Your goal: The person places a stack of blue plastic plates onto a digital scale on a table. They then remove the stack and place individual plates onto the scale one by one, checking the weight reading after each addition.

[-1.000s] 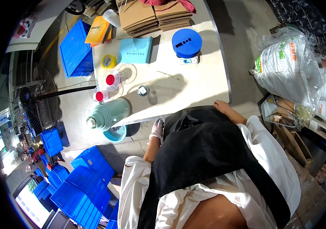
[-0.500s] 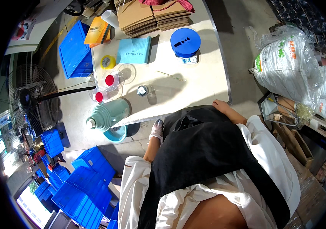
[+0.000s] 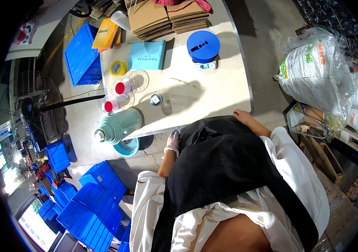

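Note:
My left hand (image 3: 172,142), in a pale, thin glove with dark fingertips, hangs beside my black apron (image 3: 225,159). Its fingers point down and apart, with nothing visible in them. My bare right hand (image 3: 241,116) rests by the front edge of the table (image 3: 225,94), against the apron's upper right; its fingers are mostly hidden. Nearest the left hand stand a light green thermos jug (image 3: 124,122) and a small clear jar (image 3: 157,100) with a dark, square-marked lid. Farther back, a blue round reel (image 3: 203,46) sits on a small white scale (image 3: 206,66).
Two clear containers with red centres (image 3: 120,88), yellow tape (image 3: 118,68), a light blue booklet (image 3: 145,55), a thin stick (image 3: 187,83) and stacked cardboard (image 3: 151,19) occupy the table. Left are a floor fan (image 3: 28,110) and blue crates (image 3: 91,206); right, white sacks (image 3: 313,71).

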A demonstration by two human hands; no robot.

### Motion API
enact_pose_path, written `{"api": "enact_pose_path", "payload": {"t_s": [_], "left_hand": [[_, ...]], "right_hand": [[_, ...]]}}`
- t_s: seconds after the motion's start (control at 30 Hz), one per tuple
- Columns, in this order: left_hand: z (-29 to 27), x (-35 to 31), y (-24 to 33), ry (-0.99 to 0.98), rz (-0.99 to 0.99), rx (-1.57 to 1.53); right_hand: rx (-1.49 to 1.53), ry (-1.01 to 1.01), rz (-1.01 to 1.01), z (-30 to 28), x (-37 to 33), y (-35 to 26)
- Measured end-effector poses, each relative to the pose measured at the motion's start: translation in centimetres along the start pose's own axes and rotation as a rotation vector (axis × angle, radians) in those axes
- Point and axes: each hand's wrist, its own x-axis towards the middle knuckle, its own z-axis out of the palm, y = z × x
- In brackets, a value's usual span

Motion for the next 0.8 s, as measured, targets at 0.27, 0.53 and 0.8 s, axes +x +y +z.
{"api": "enact_pose_path", "payload": {"t_s": [0.27, 0.53, 0.8], "left_hand": [[-0.5, 0.2, -0.3, 0.003, -0.003, 0.008], [-0.2, 0.0, -0.1, -0.011, 0.003, -0.003], [0.1, -1.4, 1.3, -0.003, -0.024, -0.043]], "right_hand": [[-0.012, -0.008, -0.009, -0.1, 0.1, -0.7], [0.0, -0.016, -0.014, -0.4, 0.1, -0.6], [0.004, -0.02, -0.014, -0.5, 0.4, -0.9]]}}
